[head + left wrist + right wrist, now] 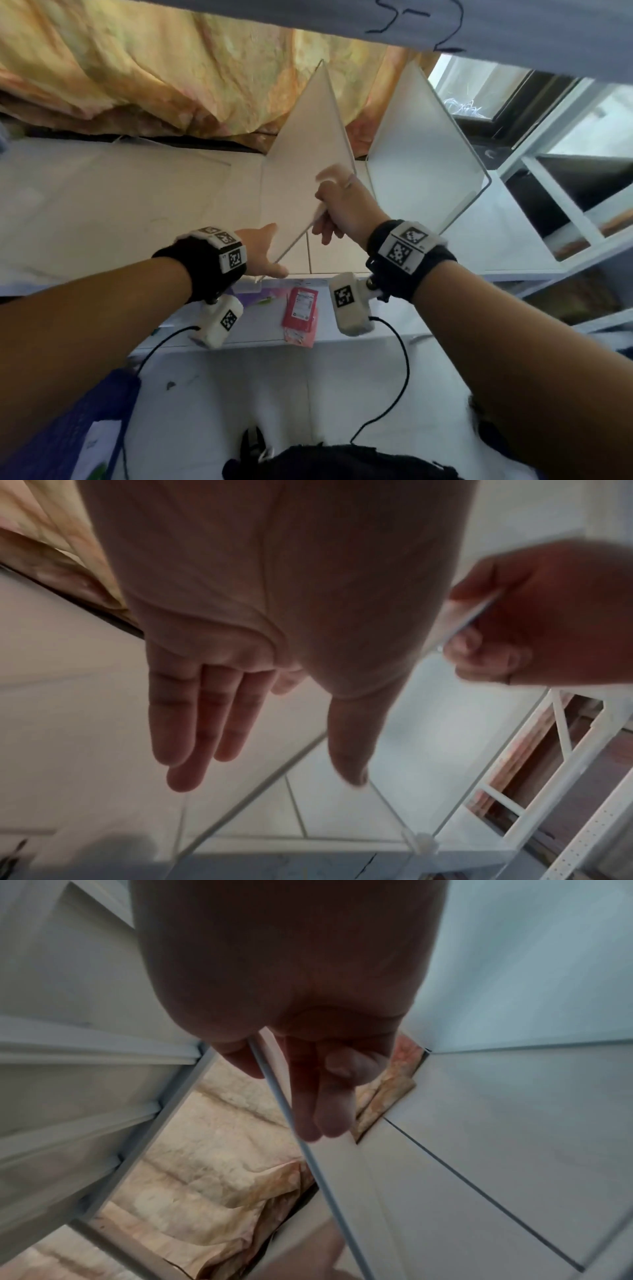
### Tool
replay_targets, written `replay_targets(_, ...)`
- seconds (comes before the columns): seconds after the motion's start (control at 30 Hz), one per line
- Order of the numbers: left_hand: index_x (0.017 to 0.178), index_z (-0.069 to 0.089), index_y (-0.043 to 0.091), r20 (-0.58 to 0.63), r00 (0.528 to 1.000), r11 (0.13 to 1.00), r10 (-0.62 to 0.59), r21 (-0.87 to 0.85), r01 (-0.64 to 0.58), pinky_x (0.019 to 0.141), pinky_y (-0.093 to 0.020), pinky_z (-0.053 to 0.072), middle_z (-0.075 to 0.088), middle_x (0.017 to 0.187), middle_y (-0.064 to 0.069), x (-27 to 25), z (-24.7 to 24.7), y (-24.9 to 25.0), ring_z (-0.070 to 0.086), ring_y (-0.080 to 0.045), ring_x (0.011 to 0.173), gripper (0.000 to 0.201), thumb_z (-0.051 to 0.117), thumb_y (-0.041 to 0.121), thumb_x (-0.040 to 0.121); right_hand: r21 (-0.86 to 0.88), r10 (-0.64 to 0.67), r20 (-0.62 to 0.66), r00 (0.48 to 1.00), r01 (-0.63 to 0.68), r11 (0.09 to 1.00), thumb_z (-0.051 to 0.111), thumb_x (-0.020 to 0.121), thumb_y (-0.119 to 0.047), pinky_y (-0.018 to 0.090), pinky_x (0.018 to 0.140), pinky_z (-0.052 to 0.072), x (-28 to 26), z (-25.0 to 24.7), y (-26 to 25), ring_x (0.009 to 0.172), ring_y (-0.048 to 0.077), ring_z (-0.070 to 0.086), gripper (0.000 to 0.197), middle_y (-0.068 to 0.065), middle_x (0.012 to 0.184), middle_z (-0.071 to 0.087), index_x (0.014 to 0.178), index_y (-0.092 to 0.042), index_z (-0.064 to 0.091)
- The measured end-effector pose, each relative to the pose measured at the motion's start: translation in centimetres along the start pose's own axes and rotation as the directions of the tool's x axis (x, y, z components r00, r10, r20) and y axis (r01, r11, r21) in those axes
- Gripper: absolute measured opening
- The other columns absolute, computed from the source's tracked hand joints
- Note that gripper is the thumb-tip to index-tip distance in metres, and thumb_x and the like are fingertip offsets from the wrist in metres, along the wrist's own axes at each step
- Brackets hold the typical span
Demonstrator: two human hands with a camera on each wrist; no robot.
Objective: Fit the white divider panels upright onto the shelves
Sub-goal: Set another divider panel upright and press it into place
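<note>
A white divider panel leans tilted on the white shelf, its back corner pointing up toward the cloth. My right hand pinches the panel's front edge, thumb on one face and fingers on the other; the right wrist view shows that thin edge running out past my right hand. My left hand is open, with straight fingers at the panel's lower front corner. A second white panel stands upright on the shelf just to the right.
An orange-yellow cloth hangs behind the shelf. The grey underside of an upper shelf is close overhead. White shelf frames stand to the right by a window. Red packets lie on the lower shelf.
</note>
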State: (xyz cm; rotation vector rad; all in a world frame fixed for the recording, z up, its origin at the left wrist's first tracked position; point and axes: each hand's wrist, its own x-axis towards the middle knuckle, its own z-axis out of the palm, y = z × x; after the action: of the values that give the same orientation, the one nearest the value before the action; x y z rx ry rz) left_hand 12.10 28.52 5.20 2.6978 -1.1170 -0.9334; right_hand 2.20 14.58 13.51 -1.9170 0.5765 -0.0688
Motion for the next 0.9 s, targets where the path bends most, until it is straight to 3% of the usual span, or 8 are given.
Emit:
replay_targets(0.1, 0.149, 0.015, 0.01, -0.074, 0.995, 0.997, -0.071, -0.047, 0.067, 0.094, -0.041, 0.044, 0.056, 0.132, -0.017, 0.8, 1.9, 0.4, 0.056, -0.034, 0.115, 0.086, 0.06, 0.051, 0.088, -0.067, -0.031, 0.069, 0.997, 0.036, 0.997, 0.039, 0.088, -0.023, 0.025, 0.041, 0.036, 0.5, -0.3, -1.1, 0.049, 0.03, 0.061, 0.021, 0.019, 0.063, 0.069, 0.095, -0.006, 0.049)
replay_targets(0.23, 0.138, 0.025, 0.006, -0.108, 0.983, 0.984, -0.146, -0.118, 0.133, 0.074, -0.038, 0.042, 0.059, 0.117, -0.019, 1.2, 3.2, 2.0, 0.053, -0.033, 0.088, 0.063, 0.057, 0.03, 0.089, -0.192, -0.06, 0.214, 0.975, 0.102, 0.976, 0.046, 0.091, -0.025, 0.025, 0.042, 0.043, 0.7, -0.4, -1.8, 0.051, 0.025, 0.064, 0.02, 0.016, 0.07, 0.073, 0.098, -0.007, 0.052)
replay_targets(0.4, 0.148, 0.015, 0.005, -0.14, 0.967, 0.969, -0.214, -0.158, 0.192, 0.081, -0.038, 0.042, 0.054, 0.129, -0.021, 1.2, 4.5, 3.3, 0.055, -0.038, 0.111, 0.074, 0.055, 0.028, 0.091, -0.356, -0.019, 0.296, 0.955, 0.129, 0.925, 0.053, 0.091, -0.032, 0.02, 0.037, 0.041, 0.8, 0.4, -1.0, 0.047, 0.018, 0.065, 0.041, 0.009, 0.075, 0.074, 0.124, -0.011, 0.043)
replay_targets(0.47, 0.146, 0.022, 0.005, -0.167, 0.959, 0.964, -0.231, -0.175, 0.202, 0.079, -0.037, 0.041, 0.057, 0.124, -0.02, 0.7, 4.5, 3.3, 0.056, -0.038, 0.11, 0.067, 0.054, 0.025, 0.09, -0.434, 0.045, 0.327, 0.944, 0.108, 0.894, 0.051, 0.092, -0.03, 0.015, 0.034, 0.038, 0.6, 1.9, -0.2, 0.043, 0.016, 0.064, 0.034, 0.01, 0.078, 0.075, 0.116, -0.006, 0.05)
replay_targets(0.57, 0.13, 0.046, 0.002, -0.147, 0.97, 0.978, -0.194, -0.106, 0.179, 0.074, -0.032, 0.038, 0.062, 0.108, -0.013, -0.1, 3.7, 3.0, 0.059, -0.032, 0.105, 0.04, 0.049, 0.018, 0.094, -0.484, 0.148, 0.305, 0.941, 0.019, 0.875, 0.048, 0.092, -0.03, 0.013, 0.032, 0.038, 0.6, 3.9, 1.0, 0.038, 0.015, 0.062, 0.027, 0.01, 0.078, 0.074, 0.1, -0.005, 0.056)
replay_targets(0.67, 0.123, 0.054, 0.005, -0.146, 0.977, 0.988, -0.155, -0.046, 0.15, 0.076, -0.029, 0.038, 0.063, 0.115, -0.013, -0.9, 3.2, 1.6, 0.06, -0.03, 0.106, 0.031, 0.047, 0.022, 0.099, -0.447, 0.188, 0.28, 0.941, -0.046, 0.893, 0.049, 0.092, -0.027, 0.014, 0.032, 0.039, 1.0, 5.8, 1.5, 0.034, 0.014, 0.061, 0.026, 0.011, 0.074, 0.072, 0.1, -0.004, 0.057)
replay_targets(0.8, 0.143, 0.034, 0.01, -0.126, 0.991, 0.997, -0.049, -0.06, 0.041, 0.083, -0.032, 0.043, 0.063, 0.122, -0.012, -0.8, 2.9, -2.5, 0.06, -0.03, 0.109, 0.057, 0.057, 0.028, 0.095, -0.385, 0.277, 0.275, 0.921, -0.158, 0.909, 0.044, 0.093, -0.023, 0.021, 0.04, 0.048, 2.2, 8.7, 1.0, 0.05, 0.024, 0.07, 0.035, 0.017, 0.07, 0.074, 0.108, 0.006, 0.057)
replay_targets(0.9, 0.153, 0.016, 0.017, -0.1, 0.995, 0.997, 0.011, -0.071, -0.018, 0.098, -0.033, 0.04, 0.054, 0.138, -0.007, -0.4, 3.3, -6.9, 0.052, -0.029, 0.123, 0.072, 0.057, 0.029, 0.095, -0.407, 0.295, 0.245, 0.923, -0.178, 0.896, 0.04, 0.092, -0.018, 0.023, 0.043, 0.051, 3.1, 10.2, 0.2, 0.044, 0.021, 0.068, 0.034, 0.013, 0.055, 0.071, 0.107, 0.007, 0.057)
